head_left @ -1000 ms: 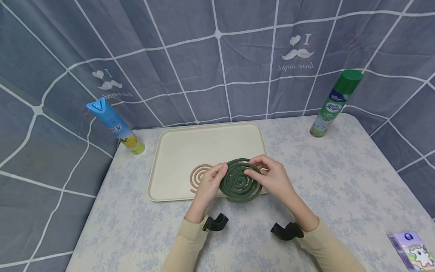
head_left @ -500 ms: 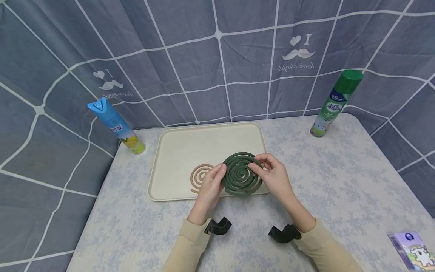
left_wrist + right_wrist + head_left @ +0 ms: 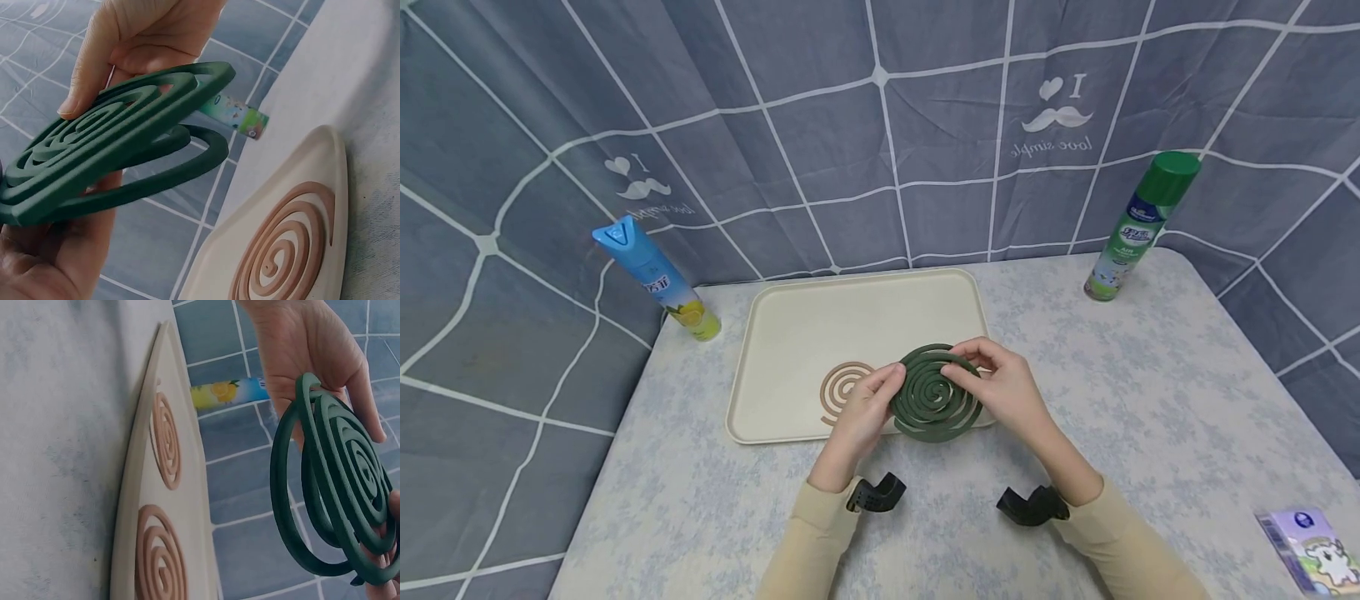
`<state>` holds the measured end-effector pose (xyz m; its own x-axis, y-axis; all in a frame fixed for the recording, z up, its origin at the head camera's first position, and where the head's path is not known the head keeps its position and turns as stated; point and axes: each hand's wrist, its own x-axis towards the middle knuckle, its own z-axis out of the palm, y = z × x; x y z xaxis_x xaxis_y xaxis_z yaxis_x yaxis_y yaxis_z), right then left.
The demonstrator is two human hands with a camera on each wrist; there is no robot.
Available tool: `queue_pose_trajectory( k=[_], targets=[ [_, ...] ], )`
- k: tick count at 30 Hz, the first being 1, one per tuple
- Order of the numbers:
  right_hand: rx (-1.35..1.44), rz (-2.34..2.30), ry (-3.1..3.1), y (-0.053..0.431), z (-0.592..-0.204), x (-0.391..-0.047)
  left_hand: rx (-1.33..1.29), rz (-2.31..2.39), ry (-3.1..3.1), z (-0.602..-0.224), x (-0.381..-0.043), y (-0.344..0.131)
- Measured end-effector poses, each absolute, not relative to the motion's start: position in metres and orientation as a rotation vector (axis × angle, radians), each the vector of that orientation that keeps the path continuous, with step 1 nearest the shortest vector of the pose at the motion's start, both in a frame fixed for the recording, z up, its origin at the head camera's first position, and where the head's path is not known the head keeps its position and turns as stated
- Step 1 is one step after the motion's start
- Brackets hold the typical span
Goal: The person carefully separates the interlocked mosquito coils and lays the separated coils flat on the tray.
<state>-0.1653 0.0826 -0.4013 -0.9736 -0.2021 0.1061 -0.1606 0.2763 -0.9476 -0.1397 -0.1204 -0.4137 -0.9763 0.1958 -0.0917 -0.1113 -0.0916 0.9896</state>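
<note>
Coil, dark green (image 3: 936,396), sits raised between the two hands, above the near right part of a cream tray (image 3: 865,317). The left hand (image 3: 867,406) pinches its left edge, thumb on the upper face; the right hand (image 3: 1002,383) pinches the upper right edge, thumb and fingers to either side of it. The hands are apart, with the spiral spanning the gap between them. In both wrist views the green coil is tilted, and some of its outer loops hang away from the flat spiral as a separate layer.

Two brown coils (image 3: 164,575) lie on the tray in the right wrist view, one nearer the camera than the other. The head view shows one of them beside the left hand, partly covered by it.

A blue spray can (image 3: 658,279) stands left of the tray, and a green spray can (image 3: 1138,225) stands well to the right. A purple packet (image 3: 1311,554) lies at the near right of the pale patterned table (image 3: 1097,375). Behind hangs a grey-blue curtain (image 3: 812,92) with white lines.
</note>
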Motion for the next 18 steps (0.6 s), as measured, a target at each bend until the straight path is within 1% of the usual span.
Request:
queue_pose_trajectory(
  k=[4,12,18],
  targets=[
    [-0.284,-1.828,2.471,0.0806,-0.4015,-0.1669,0.082,2.178,1.985,-0.4143,-0.1392,-0.1197],
    [-0.137,-2.035,2.293,0.0784,-0.4027,-0.1683,0.134,2.336,1.811,-0.4191,-0.1341,-0.1156],
    [-0.135,-2.161,2.174,0.0765,-0.4035,-0.1663,0.146,2.413,1.777,-0.4205,-0.135,-0.1141]
  ],
)
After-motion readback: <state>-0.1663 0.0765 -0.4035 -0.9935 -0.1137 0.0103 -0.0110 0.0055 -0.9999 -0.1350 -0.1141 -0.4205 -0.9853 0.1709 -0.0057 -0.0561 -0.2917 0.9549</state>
